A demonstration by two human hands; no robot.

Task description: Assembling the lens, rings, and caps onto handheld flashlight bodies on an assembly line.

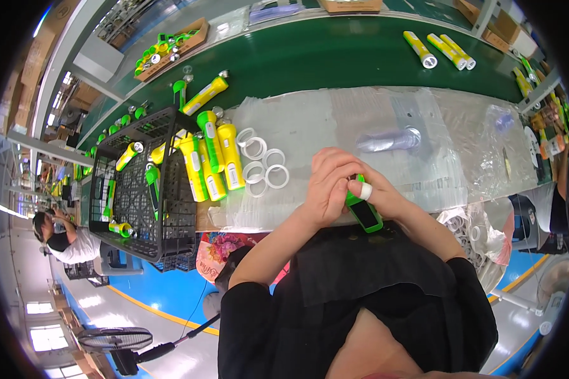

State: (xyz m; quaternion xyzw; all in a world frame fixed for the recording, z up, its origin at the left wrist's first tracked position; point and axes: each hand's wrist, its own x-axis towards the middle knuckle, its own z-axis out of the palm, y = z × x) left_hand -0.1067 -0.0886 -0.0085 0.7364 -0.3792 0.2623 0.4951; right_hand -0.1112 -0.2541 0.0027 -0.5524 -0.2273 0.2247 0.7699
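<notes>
Close to my body, both hands meet around a green flashlight point(368, 218) with a dark panel on its side. My left hand point(327, 189) is closed over its upper end, and the fingers hide that part. Wrapped round the same flashlight from the right is my right hand point(382, 194), with a white band point(365, 191) on one digit. Left of my hands lie several white rings point(277, 177), some overlapping. Beside these, a group of yellow and green flashlights point(231, 158) leans against a black crate. A clear plastic tube point(391, 140) lies beyond my hands.
The black crate point(171, 243) at the left holds a few flashlights. A green conveyor belt point(335, 57) runs across the far side, carrying yellow flashlights point(417, 49). A box of green parts point(193, 41) stands beyond. Another person point(73, 243) sits far left, near a fan point(117, 340).
</notes>
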